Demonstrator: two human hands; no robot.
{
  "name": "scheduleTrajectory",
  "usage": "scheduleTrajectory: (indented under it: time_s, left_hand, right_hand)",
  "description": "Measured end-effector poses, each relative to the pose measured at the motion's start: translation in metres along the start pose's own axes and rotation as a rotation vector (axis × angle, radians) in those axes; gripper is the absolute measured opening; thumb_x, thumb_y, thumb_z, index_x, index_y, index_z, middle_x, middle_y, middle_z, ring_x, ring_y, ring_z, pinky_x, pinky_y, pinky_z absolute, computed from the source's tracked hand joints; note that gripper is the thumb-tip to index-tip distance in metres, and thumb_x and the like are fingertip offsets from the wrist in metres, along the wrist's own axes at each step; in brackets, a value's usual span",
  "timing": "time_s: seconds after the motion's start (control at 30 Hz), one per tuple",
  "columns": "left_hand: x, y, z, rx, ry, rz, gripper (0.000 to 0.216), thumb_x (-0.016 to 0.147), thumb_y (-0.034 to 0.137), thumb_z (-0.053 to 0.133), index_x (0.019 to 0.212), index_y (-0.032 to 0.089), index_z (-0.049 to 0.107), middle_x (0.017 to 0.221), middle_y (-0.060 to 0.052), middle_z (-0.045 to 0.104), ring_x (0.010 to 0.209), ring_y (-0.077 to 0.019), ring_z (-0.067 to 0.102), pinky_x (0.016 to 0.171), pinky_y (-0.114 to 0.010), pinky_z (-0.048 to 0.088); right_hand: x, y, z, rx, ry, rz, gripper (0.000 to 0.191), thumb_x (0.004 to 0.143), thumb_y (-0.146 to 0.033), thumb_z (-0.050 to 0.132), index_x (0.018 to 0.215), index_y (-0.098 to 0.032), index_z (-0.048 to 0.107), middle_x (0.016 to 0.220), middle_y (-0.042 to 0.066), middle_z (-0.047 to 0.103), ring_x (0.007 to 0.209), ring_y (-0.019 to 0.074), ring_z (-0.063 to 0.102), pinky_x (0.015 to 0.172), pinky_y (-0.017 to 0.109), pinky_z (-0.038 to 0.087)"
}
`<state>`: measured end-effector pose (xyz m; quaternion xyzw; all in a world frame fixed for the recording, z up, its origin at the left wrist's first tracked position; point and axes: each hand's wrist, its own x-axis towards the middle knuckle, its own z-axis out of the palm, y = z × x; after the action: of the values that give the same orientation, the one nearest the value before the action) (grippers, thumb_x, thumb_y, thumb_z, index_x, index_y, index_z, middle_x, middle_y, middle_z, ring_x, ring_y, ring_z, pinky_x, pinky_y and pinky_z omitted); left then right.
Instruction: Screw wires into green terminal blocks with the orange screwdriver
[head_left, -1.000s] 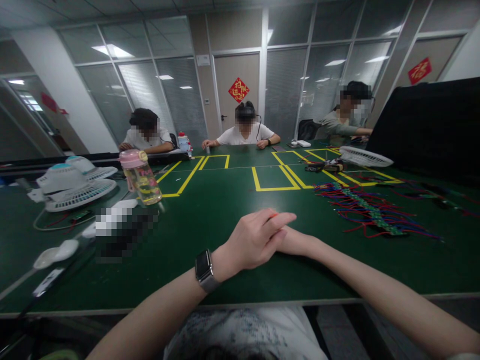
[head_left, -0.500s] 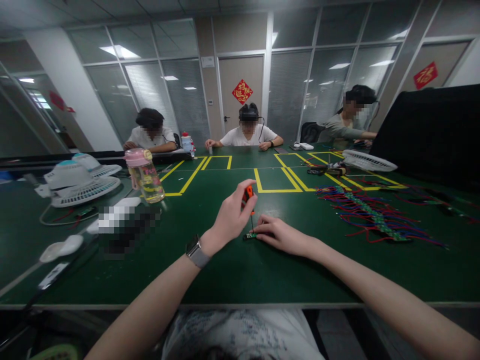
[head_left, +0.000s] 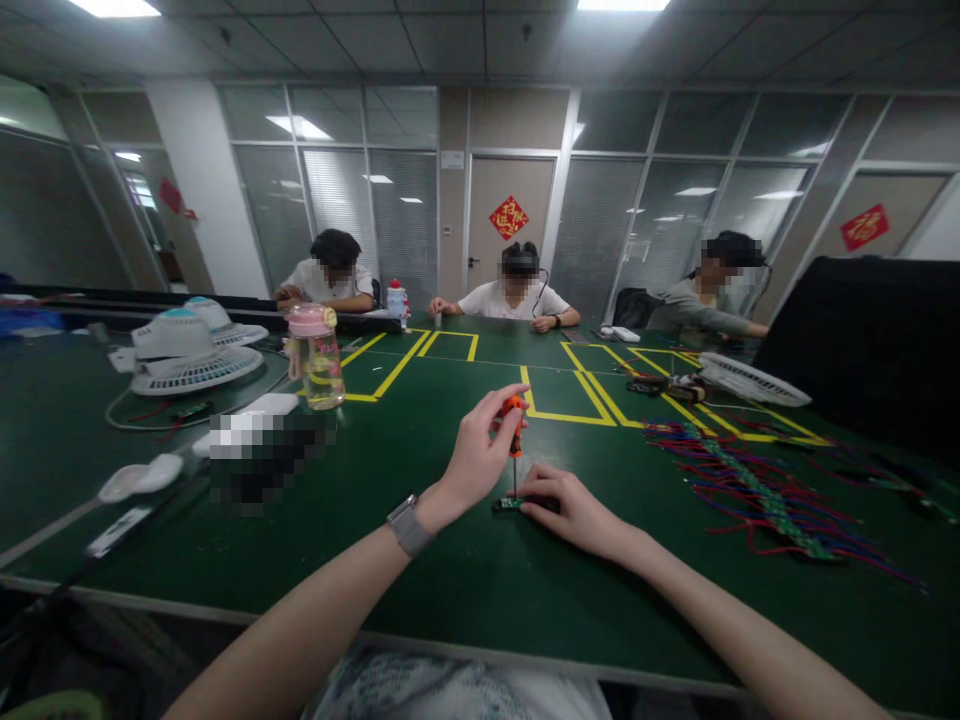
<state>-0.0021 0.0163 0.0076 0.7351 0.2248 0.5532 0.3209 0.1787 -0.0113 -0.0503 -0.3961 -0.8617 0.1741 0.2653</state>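
My left hand [head_left: 480,450], with a watch on its wrist, grips an orange and black screwdriver [head_left: 516,430] by the handle. The screwdriver stands nearly upright, its thin shaft running down to a small green circuit board [head_left: 510,505] on the table. Exactly where the tip meets the board is too small to make out. My right hand [head_left: 566,508] lies low on the table with its fingers closed on the board's right end, which they partly hide.
On the green table [head_left: 360,560], wired circuit boards [head_left: 750,490] lie to the right. A pink-lidded bottle [head_left: 316,360] and white fans [head_left: 196,350] stand on the left. Yellow tape [head_left: 570,417] marks outlines further back. Three people sit across, one [head_left: 517,295] straight ahead.
The view has tilted up and shifted, so everything appears lower in the picture. The screwdriver's handle shows more between my left fingers. Both hands keep their hold.
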Motion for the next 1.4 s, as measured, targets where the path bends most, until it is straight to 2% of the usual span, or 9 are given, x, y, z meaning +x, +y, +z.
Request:
scheduleTrajectory:
  time_s: [0.1, 0.27, 0.5, 0.67, 0.87, 1.03, 1.13, 1.27, 1.4]
  left_hand:
    - [0.002, -0.001, -0.004, 0.041, 0.032, -0.005, 0.029, 0.095, 0.028, 0.051, 0.121, 0.02, 0.06, 0.102, -0.006, 0.063, 0.083, -0.0142, 0.064, 0.07, -0.025, 0.055]
    - [0.001, 0.004, -0.006, 0.182, 0.084, 0.083, 0.019, 0.09, 0.027, 0.059, 0.106, 0.02, 0.067, 0.095, -0.003, 0.06, 0.085, -0.0137, 0.06, 0.072, -0.023, 0.051]
    - [0.003, 0.007, -0.009, 0.106, 0.056, 0.085, 0.03, 0.098, 0.024, 0.043, 0.119, 0.019, 0.065, 0.111, -0.007, 0.064, 0.098, -0.0159, 0.063, 0.084, -0.029, 0.052]
    - [0.005, 0.005, -0.009, -0.001, 0.05, 0.039, 0.027, 0.095, 0.025, 0.051, 0.116, 0.018, 0.066, 0.104, -0.007, 0.067, 0.092, -0.0163, 0.066, 0.077, -0.027, 0.053]
    - [0.005, 0.006, -0.008, 0.066, 0.097, 0.049, 0.015, 0.087, 0.026, 0.064, 0.095, 0.018, 0.073, 0.092, -0.004, 0.061, 0.085, -0.0147, 0.062, 0.07, -0.022, 0.051]
    - [0.003, 0.005, -0.008, 0.036, 0.044, 0.054, 0.029, 0.097, 0.027, 0.045, 0.112, 0.022, 0.069, 0.108, -0.007, 0.062, 0.096, -0.0166, 0.062, 0.082, -0.026, 0.051]
    - [0.003, 0.007, -0.008, -0.074, 0.005, 0.027, 0.031, 0.097, 0.026, 0.046, 0.12, 0.02, 0.065, 0.114, -0.008, 0.065, 0.099, -0.0181, 0.064, 0.085, -0.03, 0.052]
    - [0.005, 0.008, -0.008, -0.082, 0.031, -0.001, 0.025, 0.092, 0.026, 0.055, 0.111, 0.018, 0.069, 0.102, -0.007, 0.067, 0.093, -0.0176, 0.066, 0.078, -0.027, 0.053]
    - [0.006, 0.009, -0.008, -0.024, 0.063, -0.002, 0.016, 0.087, 0.027, 0.064, 0.097, 0.018, 0.072, 0.093, -0.004, 0.062, 0.084, -0.0147, 0.062, 0.069, -0.022, 0.051]
  right_hand:
    - [0.0, 0.0, 0.001, 0.013, 0.004, 0.017, 0.018, 0.089, -0.022, 0.059, 0.1, -0.019, 0.074, 0.09, 0.006, 0.061, 0.08, 0.0177, 0.06, 0.072, 0.028, 0.049]
    - [0.0, -0.003, 0.001, 0.007, 0.0, 0.043, 0.016, 0.087, -0.019, 0.061, 0.096, -0.018, 0.075, 0.089, 0.006, 0.062, 0.078, 0.0174, 0.06, 0.07, 0.027, 0.048]
    - [0.0, -0.013, -0.002, -0.037, -0.004, 0.049, 0.016, 0.087, -0.019, 0.061, 0.093, -0.019, 0.075, 0.09, 0.005, 0.061, 0.08, 0.0178, 0.06, 0.071, 0.027, 0.048]
    - [0.001, -0.012, 0.0, -0.046, 0.001, 0.066, 0.017, 0.085, -0.018, 0.062, 0.096, -0.019, 0.075, 0.091, 0.006, 0.062, 0.082, 0.0179, 0.061, 0.072, 0.027, 0.047]
    - [0.002, -0.008, 0.003, -0.035, 0.024, 0.054, 0.016, 0.084, -0.015, 0.063, 0.093, -0.018, 0.076, 0.089, 0.005, 0.062, 0.081, 0.0169, 0.06, 0.073, 0.026, 0.046]
    - [0.001, -0.008, 0.001, -0.012, 0.014, 0.053, 0.019, 0.085, -0.015, 0.063, 0.098, -0.02, 0.077, 0.09, 0.005, 0.062, 0.083, 0.017, 0.061, 0.074, 0.026, 0.046]
    - [0.001, -0.007, 0.001, -0.023, 0.013, 0.06, 0.018, 0.086, -0.018, 0.064, 0.098, -0.02, 0.076, 0.089, 0.005, 0.061, 0.081, 0.017, 0.06, 0.073, 0.026, 0.046]
    - [0.0, -0.006, 0.001, -0.013, 0.009, 0.066, 0.019, 0.087, -0.019, 0.064, 0.101, -0.021, 0.076, 0.089, 0.005, 0.06, 0.081, 0.0168, 0.059, 0.073, 0.026, 0.046]
    - [0.0, -0.006, 0.001, -0.016, 0.005, 0.07, 0.02, 0.087, -0.019, 0.064, 0.102, -0.023, 0.076, 0.088, 0.004, 0.059, 0.08, 0.0168, 0.058, 0.073, 0.026, 0.046]
